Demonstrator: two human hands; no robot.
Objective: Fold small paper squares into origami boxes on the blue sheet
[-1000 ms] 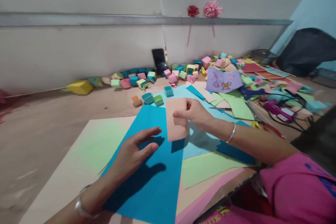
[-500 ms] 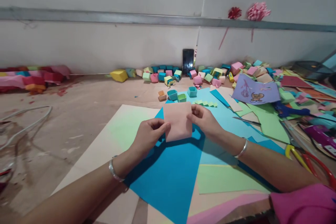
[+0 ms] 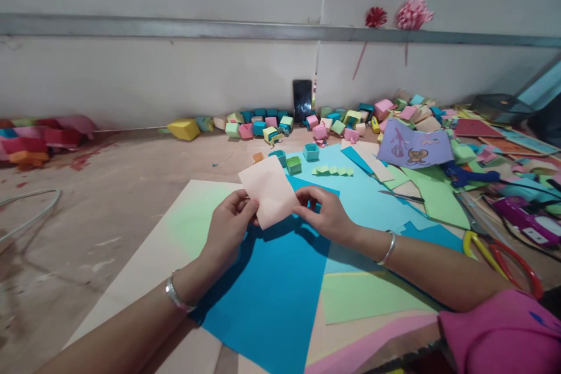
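Note:
A pale pink square of paper (image 3: pixel 269 191) is held up over a blue sheet (image 3: pixel 267 298), turned so one corner points down. My left hand (image 3: pixel 230 225) pinches its lower left edge between thumb and fingers. At the right corner, my right hand (image 3: pixel 322 213) grips the paper with thumb and fingertips. Just behind the square stand small folded paper boxes, among them a green one (image 3: pixel 293 165) and a teal one (image 3: pixel 311 152). A strip of folded green paper (image 3: pixel 333 171) lies beside them.
Folded paper pieces line the wall, with a phone (image 3: pixel 302 100) leaning there. On the right lie scissors with yellow and red handles (image 3: pixel 504 263), a thin dark blade (image 3: pixel 401 196), a blue glue gun (image 3: pixel 468 175) and a purple device (image 3: pixel 528 221). A white cable (image 3: pixel 33 216) runs at left.
The pink paper has turned from upright to tilted, with a corner now pointing down. My right hand has shifted its grip to the right corner. The camera view has swung slightly right.

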